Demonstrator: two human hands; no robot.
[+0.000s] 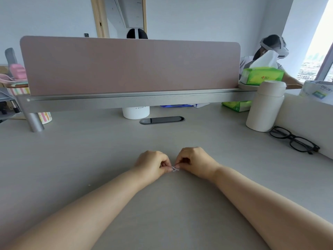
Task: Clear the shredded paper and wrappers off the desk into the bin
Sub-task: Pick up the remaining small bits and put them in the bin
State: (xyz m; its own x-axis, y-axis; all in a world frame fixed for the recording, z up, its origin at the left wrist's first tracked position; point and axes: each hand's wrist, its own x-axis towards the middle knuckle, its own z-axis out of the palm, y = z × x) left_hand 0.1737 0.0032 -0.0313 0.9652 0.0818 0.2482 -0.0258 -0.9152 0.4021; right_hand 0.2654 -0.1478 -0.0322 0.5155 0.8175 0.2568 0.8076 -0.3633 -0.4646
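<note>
On the desk [90,150], centre: one small paper scrap [175,168], held between two hands.
Left hand [153,164]: fingers curled, thumb and fingertip pinching the scrap's left end.
Right hand [195,162]: curled likewise, pinching its right end.
Far right: one white flask [264,107], one pair of black glasses [294,139], two green tissue packs [262,75].

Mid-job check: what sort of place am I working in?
Probably a shared office: a grey desk with a pink divider panel, a cable port, and another person seated beyond. Left hand and right hand pinch a paper scrap.
</note>
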